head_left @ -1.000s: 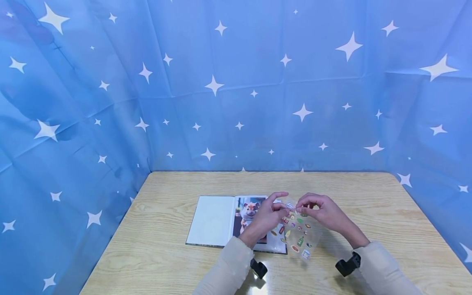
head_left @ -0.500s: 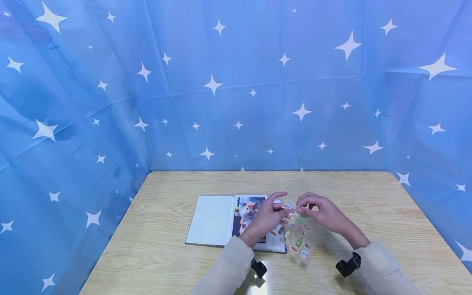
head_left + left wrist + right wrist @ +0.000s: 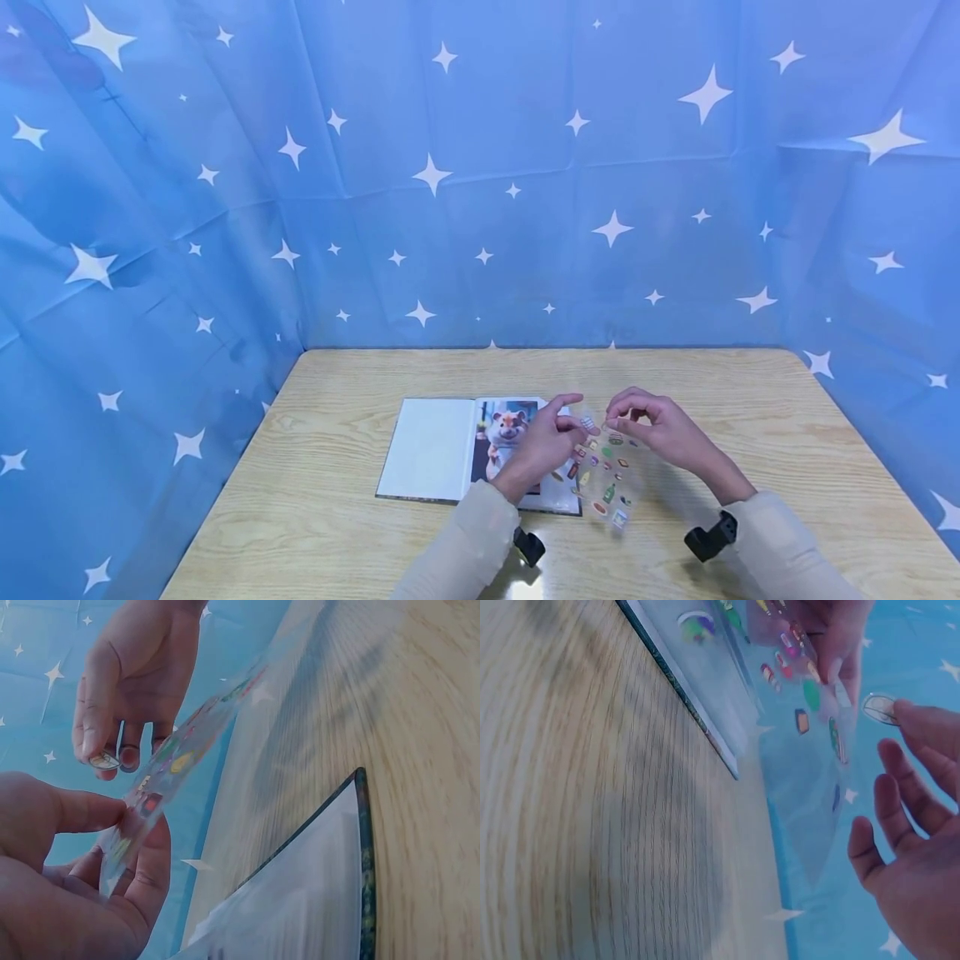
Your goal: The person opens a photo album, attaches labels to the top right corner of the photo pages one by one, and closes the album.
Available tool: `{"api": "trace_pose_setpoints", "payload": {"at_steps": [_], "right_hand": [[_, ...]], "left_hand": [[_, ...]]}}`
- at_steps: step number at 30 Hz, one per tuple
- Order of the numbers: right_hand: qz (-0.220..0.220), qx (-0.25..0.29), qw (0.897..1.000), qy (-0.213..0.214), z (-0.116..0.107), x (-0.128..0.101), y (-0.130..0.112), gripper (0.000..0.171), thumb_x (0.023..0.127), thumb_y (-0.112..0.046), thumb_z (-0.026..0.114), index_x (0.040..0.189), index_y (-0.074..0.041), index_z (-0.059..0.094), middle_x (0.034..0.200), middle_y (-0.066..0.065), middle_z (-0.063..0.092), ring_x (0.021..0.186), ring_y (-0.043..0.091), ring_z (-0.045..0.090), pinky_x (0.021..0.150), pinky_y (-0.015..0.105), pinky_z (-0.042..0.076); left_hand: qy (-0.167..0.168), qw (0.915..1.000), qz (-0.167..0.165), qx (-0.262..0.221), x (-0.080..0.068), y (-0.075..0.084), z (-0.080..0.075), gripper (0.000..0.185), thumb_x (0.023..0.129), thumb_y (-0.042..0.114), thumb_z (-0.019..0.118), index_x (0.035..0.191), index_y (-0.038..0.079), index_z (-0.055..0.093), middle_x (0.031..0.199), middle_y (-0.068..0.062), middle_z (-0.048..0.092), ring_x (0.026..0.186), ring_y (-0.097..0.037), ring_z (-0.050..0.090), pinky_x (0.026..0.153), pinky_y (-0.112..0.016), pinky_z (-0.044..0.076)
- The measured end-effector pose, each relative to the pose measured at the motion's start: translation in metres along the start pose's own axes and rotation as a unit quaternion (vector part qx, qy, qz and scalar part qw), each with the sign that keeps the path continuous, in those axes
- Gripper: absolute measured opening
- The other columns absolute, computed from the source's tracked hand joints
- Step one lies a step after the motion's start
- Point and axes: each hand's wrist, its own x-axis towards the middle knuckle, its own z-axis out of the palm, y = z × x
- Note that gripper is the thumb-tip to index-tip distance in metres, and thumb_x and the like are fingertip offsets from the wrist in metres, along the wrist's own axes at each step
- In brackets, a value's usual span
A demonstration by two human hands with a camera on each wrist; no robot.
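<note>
The left hand (image 3: 542,446) pinches the top edge of the clear sticker sheet (image 3: 604,477), thumb and fingers (image 3: 147,862) clamped on it above the open book (image 3: 450,448). Just beside it, the right hand (image 3: 660,433) pinches one sticker (image 3: 103,760) at its fingertips (image 3: 909,714), apart from the sheet, other fingers loosely spread. Bare table (image 3: 750,400) lies right of both.

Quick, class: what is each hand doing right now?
Left hand: pinches the clear sticker sheet by its top edge.
Right hand: pinches one small peeled sticker at its fingertips.
</note>
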Motion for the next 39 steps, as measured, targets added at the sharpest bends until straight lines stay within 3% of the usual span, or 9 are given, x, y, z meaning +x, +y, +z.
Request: {"api": "trace_pose_setpoints", "payload": {"at_steps": [12,23,29,36,39], "right_hand": [[0.002,0.010,1.000,-0.006,0.000,0.001,0.001,0.011,0.096,-0.003,0.062,0.095,-0.010,0.070,0.097,0.004,0.066,0.080,0.016,0.057,0.068,0.030,0.049],[0.001,0.007,1.000,-0.003,0.000,0.001,0.000,0.010,0.096,-0.002,0.062,0.097,-0.008,0.070,0.094,0.004,0.067,0.077,0.017,0.058,0.066,0.028,0.048],[0.011,0.005,1.000,0.003,0.000,-0.001,0.001,0.008,0.096,-0.002,0.062,0.097,-0.005,0.069,0.092,0.003,0.067,0.076,0.023,0.059,0.066,0.027,0.048],[0.021,0.002,1.000,0.006,-0.001,-0.003,0.001,0.009,0.096,-0.005,0.063,0.097,-0.010,0.070,0.092,0.002,0.067,0.076,0.023,0.059,0.067,0.028,0.048],[0.017,0.001,1.000,0.006,-0.002,-0.003,0.000,0.010,0.096,-0.004,0.062,0.098,-0.011,0.070,0.093,0.003,0.067,0.076,0.025,0.059,0.066,0.029,0.048]], "left_hand": [[-0.008,0.9993,-0.005,-0.035,0.004,-0.003,0.007,0.063,0.087,-0.001,0.065,0.140,0.030,0.052,0.089,0.005,0.072,0.081,-0.017,0.067,0.073,-0.038,0.058],[-0.004,0.9982,0.001,-0.060,0.006,-0.006,0.016,0.060,0.089,-0.004,0.064,0.141,0.023,0.051,0.089,0.000,0.072,0.082,-0.020,0.069,0.069,-0.035,0.059],[-0.004,0.9983,-0.002,-0.058,0.005,-0.007,0.019,0.059,0.090,-0.005,0.061,0.143,0.018,0.049,0.090,0.000,0.071,0.082,-0.019,0.068,0.072,-0.034,0.059],[-0.008,0.9970,0.007,-0.076,0.006,-0.011,0.022,0.063,0.086,-0.012,0.059,0.143,0.012,0.048,0.093,-0.006,0.072,0.082,-0.023,0.070,0.073,-0.036,0.060],[-0.004,0.9985,0.004,-0.054,0.007,-0.012,0.024,0.061,0.087,-0.010,0.060,0.143,0.013,0.049,0.092,-0.002,0.072,0.082,-0.019,0.070,0.073,-0.033,0.059]]}}
